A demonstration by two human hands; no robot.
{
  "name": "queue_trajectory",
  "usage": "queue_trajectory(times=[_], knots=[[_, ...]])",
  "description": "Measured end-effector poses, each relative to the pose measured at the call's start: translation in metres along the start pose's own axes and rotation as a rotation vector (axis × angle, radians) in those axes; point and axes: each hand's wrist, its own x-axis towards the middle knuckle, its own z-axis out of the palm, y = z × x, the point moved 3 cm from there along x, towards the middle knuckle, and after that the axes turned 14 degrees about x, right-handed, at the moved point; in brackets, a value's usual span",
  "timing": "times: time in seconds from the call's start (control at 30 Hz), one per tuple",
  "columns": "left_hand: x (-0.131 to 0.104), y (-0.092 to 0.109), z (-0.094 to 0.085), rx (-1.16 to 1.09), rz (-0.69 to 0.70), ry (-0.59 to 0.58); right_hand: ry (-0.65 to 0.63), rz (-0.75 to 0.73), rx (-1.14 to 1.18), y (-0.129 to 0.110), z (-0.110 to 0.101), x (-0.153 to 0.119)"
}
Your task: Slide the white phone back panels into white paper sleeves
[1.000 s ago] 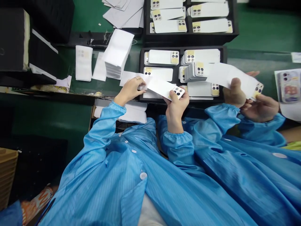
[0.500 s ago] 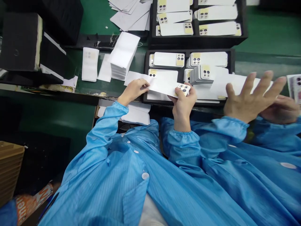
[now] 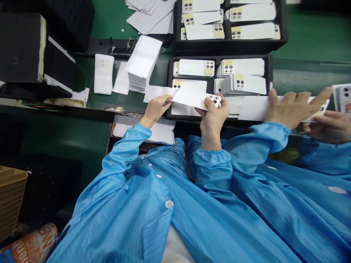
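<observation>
Phone back (image 3: 192,96), white with its camera cut-out at the right end, is what I see held up over a green table (image 3: 301,40) that runs across the whole upper view. Black boxes (image 3: 19,47) stand at the table's far left. Two black trays lie on it: the far tray (image 3: 282,36) and the near tray (image 3: 170,73), both holding more white backs in rows, with a fanned stack (image 3: 241,83) in the near one. A tilted pile of white sheets (image 3: 142,62) sits just left of the trays.

Both my grips are closed on the phone back. The left hand (image 3: 155,109) pinches its plain end, and the right hand (image 3: 214,115) clamps the camera end from below, so it hangs level just above the near tray's front edge. To my right, a co-worker's hand (image 3: 293,109) presses flat on another white piece.
</observation>
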Motion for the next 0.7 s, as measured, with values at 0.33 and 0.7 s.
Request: queue_trajectory(times=[0.33,0.7], knots=[[-0.003,0.002,-0.001,-0.038,0.047,-0.042,-0.099,-0.154,-0.278,-0.018,0.000,0.002],[0.048,-0.025,-0.007,-0.046,0.218,-0.256,-0.088,-0.268,-0.296,-0.024,-0.003,0.006]])
